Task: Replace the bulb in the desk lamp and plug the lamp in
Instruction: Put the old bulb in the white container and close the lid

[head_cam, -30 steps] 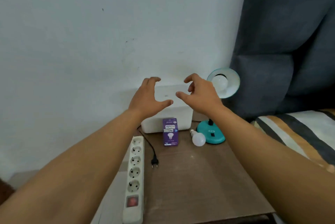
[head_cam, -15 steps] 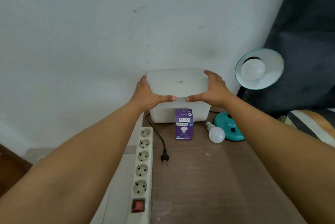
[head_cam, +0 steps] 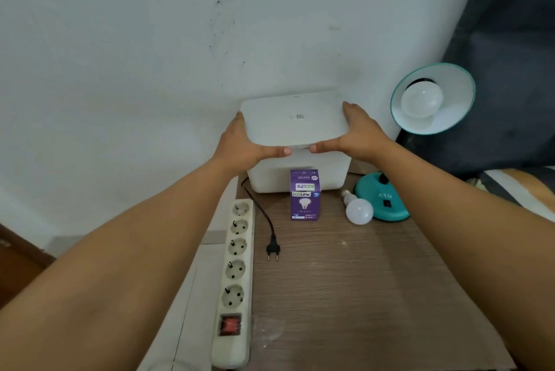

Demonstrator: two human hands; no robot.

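Note:
A teal desk lamp stands at the back right of the wooden table, its base [head_cam: 383, 202] on the table and its shade [head_cam: 432, 98] facing me with a white bulb [head_cam: 422, 100] in the socket. A loose white bulb [head_cam: 359, 210] lies beside the base. A purple bulb carton [head_cam: 304, 195] stands in front of a white box [head_cam: 300, 174]. The lamp's black plug [head_cam: 272, 250] lies unplugged next to the white power strip [head_cam: 235, 274]. My left hand [head_cam: 246, 145] and my right hand [head_cam: 359, 134] grip the two ends of the box's white lid [head_cam: 294, 121].
The wooden table [head_cam: 360, 295] runs up to a white wall [head_cam: 180, 40]. A dark curtain [head_cam: 510, 40] hangs at the right, with striped bedding [head_cam: 516, 187] below it. The power strip lies along the table's left edge, its red switch [head_cam: 229, 324] nearest me.
My hands came down from mid-air and closed on the ends of the white lid. The view has moved closer to the table and swung left.

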